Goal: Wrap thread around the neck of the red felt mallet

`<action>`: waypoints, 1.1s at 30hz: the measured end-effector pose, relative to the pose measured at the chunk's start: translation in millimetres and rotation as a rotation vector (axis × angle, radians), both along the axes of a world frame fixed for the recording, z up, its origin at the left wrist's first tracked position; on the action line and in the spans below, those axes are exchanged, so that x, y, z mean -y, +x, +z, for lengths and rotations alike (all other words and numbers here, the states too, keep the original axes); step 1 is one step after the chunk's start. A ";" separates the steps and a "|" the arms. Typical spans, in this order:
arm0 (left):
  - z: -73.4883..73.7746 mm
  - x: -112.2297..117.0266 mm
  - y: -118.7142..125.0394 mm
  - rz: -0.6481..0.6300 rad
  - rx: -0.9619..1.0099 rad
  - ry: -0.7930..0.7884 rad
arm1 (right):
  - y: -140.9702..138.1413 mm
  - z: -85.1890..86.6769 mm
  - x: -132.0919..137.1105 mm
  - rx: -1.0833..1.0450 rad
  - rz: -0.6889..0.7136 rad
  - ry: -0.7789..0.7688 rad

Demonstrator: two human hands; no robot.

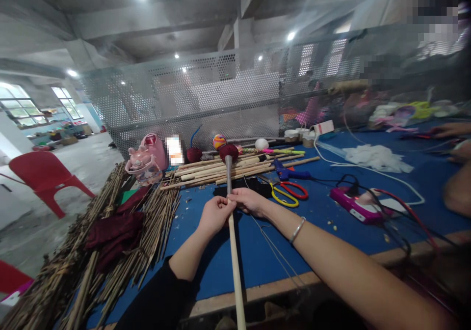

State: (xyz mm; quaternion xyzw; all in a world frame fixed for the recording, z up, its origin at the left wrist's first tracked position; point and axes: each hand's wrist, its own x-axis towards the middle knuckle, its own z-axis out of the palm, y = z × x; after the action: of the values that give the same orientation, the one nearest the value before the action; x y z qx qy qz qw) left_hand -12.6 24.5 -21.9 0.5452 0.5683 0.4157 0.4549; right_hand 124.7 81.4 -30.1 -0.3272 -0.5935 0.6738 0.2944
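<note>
A pale wooden stick (234, 256) runs from the near table edge up to a dark red ball-shaped head (228, 152), with a grey wrapped section (228, 173) just below the head. Both hands meet around the stick where the grey part ends. My left hand (216, 216) is closed on it from the left, thumb and fingertips pinched. From the other side my right hand (250, 202) pinches the same spot, its fingers partly hidden. Thin grey strands (274, 246) trail from beneath my right hand over the table edge.
Yellow-and-red-handled scissors (289, 195), a blue glue gun (289, 172) and a purple power strip (358, 205) with cables lie at right. Loose sticks (206, 173) lie behind my hands. Bundled twigs (154, 232) and dark red cloth (116, 232) cover the left side. Another person's arm (458, 187) rests far right.
</note>
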 end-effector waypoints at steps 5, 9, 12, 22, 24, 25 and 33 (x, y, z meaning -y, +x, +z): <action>-3.5 -1.5 -2.1 -0.018 -0.078 0.058 | 0.3 0.1 0.0 0.001 0.007 0.029; -4.1 -1.1 -0.9 -0.048 -0.106 0.069 | 1.4 -1.0 -1.0 0.007 0.009 0.026; -2.8 -0.1 0.6 -0.061 -0.111 0.056 | 1.5 -1.7 -1.4 0.004 0.006 0.036; -3.7 1.3 0.8 -0.073 -0.107 0.051 | 2.7 -2.8 -1.2 0.010 0.000 0.021; -3.2 1.5 1.1 -0.076 -0.102 0.048 | 2.8 -3.4 -1.4 0.004 0.005 0.026; -2.7 1.7 1.4 -0.076 -0.101 0.048 | 2.8 -3.2 -1.3 0.000 0.006 0.026; 2.0 3.7 2.5 -0.052 -0.143 0.056 | 2.2 -0.1 0.1 0.020 0.006 0.022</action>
State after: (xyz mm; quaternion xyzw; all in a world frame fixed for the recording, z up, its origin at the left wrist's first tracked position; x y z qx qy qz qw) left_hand -10.1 20.9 -19.9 0.6006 0.5731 0.3797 0.4083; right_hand 126.9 81.3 -30.2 -0.3288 -0.6049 0.6648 0.2900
